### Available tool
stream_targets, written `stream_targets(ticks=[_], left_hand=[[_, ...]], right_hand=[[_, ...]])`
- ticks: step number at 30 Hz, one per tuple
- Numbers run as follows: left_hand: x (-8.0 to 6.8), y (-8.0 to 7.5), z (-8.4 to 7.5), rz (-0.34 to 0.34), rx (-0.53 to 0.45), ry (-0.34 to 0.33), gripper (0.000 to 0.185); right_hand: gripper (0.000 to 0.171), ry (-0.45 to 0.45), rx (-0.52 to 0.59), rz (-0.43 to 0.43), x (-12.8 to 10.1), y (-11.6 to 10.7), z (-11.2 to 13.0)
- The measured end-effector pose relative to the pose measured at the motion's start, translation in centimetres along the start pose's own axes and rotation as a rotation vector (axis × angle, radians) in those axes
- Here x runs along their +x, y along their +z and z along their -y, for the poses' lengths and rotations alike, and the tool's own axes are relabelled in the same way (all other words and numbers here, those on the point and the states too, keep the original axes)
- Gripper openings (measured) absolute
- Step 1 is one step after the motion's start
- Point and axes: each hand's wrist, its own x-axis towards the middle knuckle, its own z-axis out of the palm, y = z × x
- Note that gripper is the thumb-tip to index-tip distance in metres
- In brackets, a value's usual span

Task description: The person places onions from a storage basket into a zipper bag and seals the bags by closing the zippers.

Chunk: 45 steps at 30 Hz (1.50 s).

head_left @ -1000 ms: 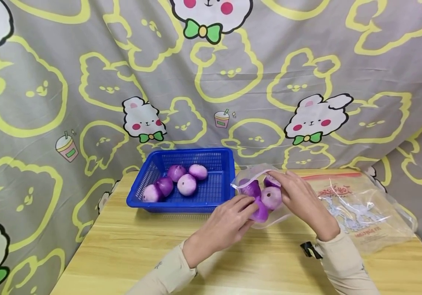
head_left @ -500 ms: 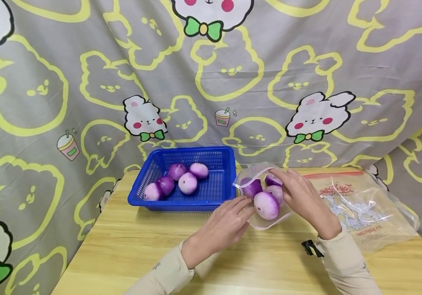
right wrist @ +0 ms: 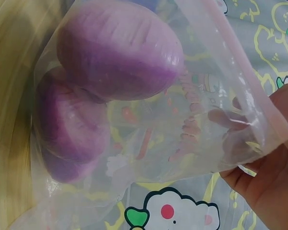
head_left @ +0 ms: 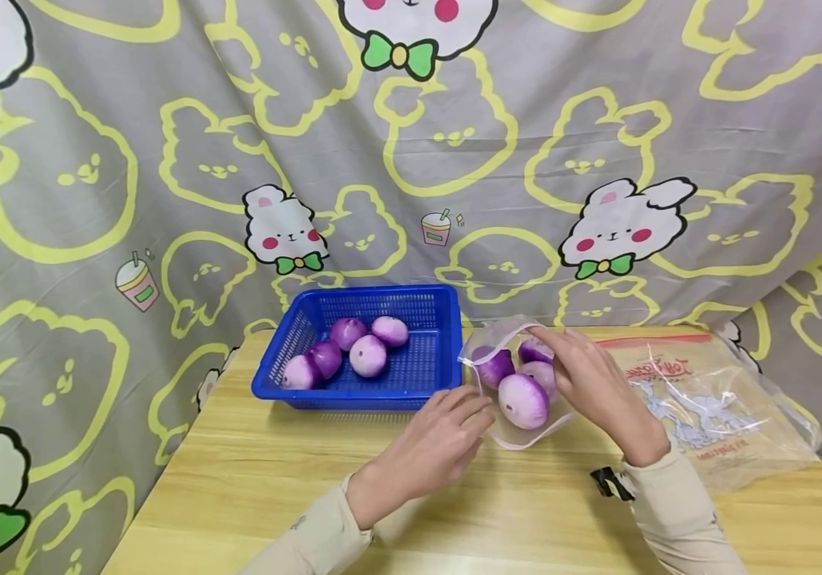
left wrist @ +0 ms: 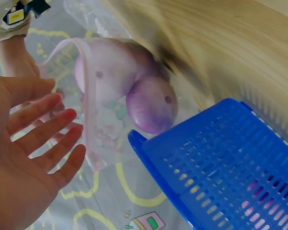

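Note:
A clear zip bag (head_left: 500, 326) stands with its mouth open on the table, several red onions (head_left: 523, 402) inside it. My right hand (head_left: 593, 383) grips the bag's far rim; the right wrist view shows its fingers and thumb at the bag's edge (right wrist: 273, 120). My left hand (head_left: 439, 439) holds nothing and lies beside the near left of the bag's mouth. In the left wrist view, its fingers (left wrist: 48, 129) are spread and loosely bent, just short of the bag's edge. More red onions (head_left: 368, 355) lie in a blue basket (head_left: 353, 397).
The blue basket stands just left of the bag. Another clear bag (head_left: 712, 415) with a red zip and printed figures lies flat at the right, beyond my right forearm. A patterned curtain (head_left: 411, 160) hangs behind the wooden table (head_left: 238, 495).
My left hand has released an onion into the bag, where it now rests at the front. The hand has drawn back slightly to the left. My right hand keeps its hold on the rim.

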Motion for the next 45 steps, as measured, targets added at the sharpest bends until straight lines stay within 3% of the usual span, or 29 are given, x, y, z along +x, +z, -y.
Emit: stream_targets(ticks=[6, 17, 34, 45], left_hand=[[-1.0, -0.4, 0.8, -0.032, -0.071, -0.032, 0.024], [-3.0, -0.6, 3.4, -0.085, -0.077, -0.145, 0.021], [-7.6, 0.7, 8.8, -0.015, -0.044, -0.287, 0.025], [-9.8, -0.5, 11.4, 0.033, -0.069, -0.398, 0.027]], right_hand=[[0.049, -0.008, -0.005, -0.002, 0.2, 0.0, 0.0], [0.051, 0.011, -0.006, 0.020, 0.1, 0.1, 0.1], [0.049, 0.000, -0.013, 0.011, 0.1, 0.4, 0.3], [0.049, -0.011, -0.017, 0.004, 0.1, 0.4, 0.3]])
